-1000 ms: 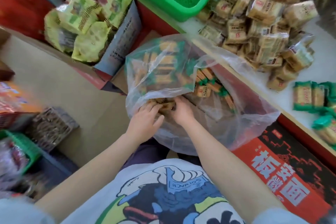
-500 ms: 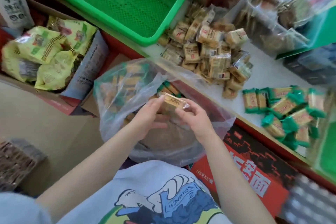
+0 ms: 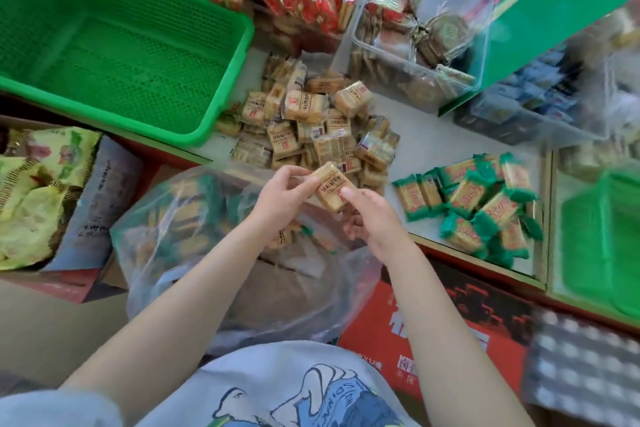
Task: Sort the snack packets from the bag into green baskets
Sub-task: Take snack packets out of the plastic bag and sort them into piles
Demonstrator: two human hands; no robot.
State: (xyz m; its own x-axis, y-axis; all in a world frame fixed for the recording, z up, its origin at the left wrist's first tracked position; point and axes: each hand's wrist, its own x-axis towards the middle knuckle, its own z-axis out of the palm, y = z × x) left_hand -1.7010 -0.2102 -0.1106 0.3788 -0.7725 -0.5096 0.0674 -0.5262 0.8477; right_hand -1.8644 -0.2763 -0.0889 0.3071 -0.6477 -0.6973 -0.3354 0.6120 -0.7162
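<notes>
**Sorting's well underway but nothing's in the basket yet**

Starting at the grip: both hands are on one tan snack packet (image 3: 330, 191), held up over the mouth of the clear plastic bag (image 3: 214, 246). The left hand (image 3: 282, 196) has its fingers curled round the packet's left end, and the right hand (image 3: 372, 218) pinches the right end, thumb on top and fingers tucked underneath. So both grips are closed on that same packet, no slack in either as far as I can see. The right hand may have something else tucked under it, too hidden to tell.

Moving out: just past the packet, on the tabletop (image 3: 433, 146), there's a decent pile of matching tan packets (image 3: 311, 125), and further right a separate cluster of green-wrapped packets (image 3: 474, 201). So the splitting by type looks well along.

What's left, by my read: the bag still shows plenty of packets through the plastic, a mix of tan and green. And the big green basket (image 3: 114, 48) at top left looks totally empty, so the actual "into baskets" part hasn't started there. There's another green basket (image 3: 602, 239) at the right edge, but it's too blurry to say what's in it.
</notes>
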